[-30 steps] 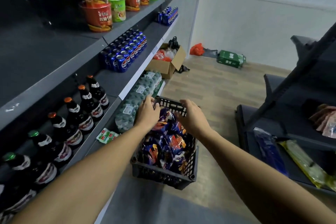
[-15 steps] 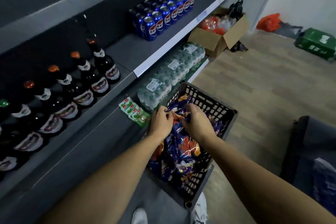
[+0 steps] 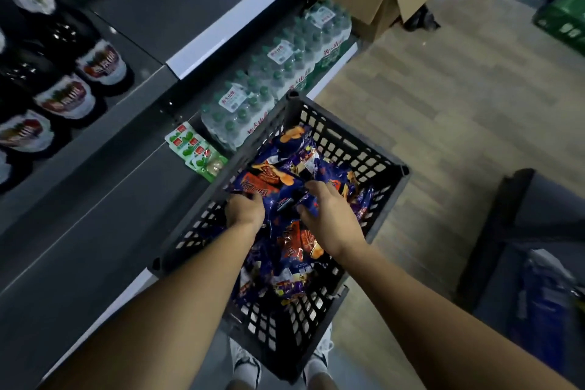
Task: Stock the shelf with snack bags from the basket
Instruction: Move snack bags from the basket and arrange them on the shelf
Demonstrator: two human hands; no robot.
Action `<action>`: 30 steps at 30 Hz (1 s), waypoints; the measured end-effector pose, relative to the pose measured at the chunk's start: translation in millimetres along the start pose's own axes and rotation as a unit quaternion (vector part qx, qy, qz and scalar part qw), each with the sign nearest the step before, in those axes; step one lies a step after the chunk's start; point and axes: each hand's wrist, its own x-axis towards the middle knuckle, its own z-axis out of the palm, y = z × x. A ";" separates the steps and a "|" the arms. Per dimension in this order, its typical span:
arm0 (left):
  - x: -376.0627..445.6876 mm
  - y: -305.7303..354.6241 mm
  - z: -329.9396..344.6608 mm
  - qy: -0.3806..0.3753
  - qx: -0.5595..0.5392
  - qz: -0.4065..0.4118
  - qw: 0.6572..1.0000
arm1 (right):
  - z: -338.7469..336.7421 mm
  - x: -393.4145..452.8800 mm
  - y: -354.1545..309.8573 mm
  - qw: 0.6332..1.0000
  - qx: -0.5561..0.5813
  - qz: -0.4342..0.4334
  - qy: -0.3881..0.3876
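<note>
water bottle packs (image 3: pixel 278 73) carry labels seemingly reading 农夫山泉; other print too blurred.

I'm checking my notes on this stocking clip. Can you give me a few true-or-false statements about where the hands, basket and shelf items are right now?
1. Both hands are inside the basket, on the snack bags. True.
2. The left hand is placing a bag on the shelf. False: it is down among the bags in the basket.
3. Shrink-wrapped water bottle packs sit on the bottom shelf beyond the basket. True.
4. The basket is empty. False: it is full of blue and purple bags.
5. The right hand grips the basket's rim. False: it rests on the bags.
</note>
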 end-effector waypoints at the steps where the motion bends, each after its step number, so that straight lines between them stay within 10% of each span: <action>1: 3.5 1.6 1.2 0.004 -0.024 -0.018 1.000 | 2.4 2.4 1.3 1.000 0.000 0.001 -0.003; 11: 28.0 3.4 0.8 -0.063 -0.242 -0.145 0.957 | 17.7 19.3 -9.9 0.999 -0.011 -0.038 -0.002; 30: -13.5 25.2 -30.2 0.004 0.097 0.200 0.975 | 22.3 -12.3 -11.5 0.983 -0.152 -0.072 -0.077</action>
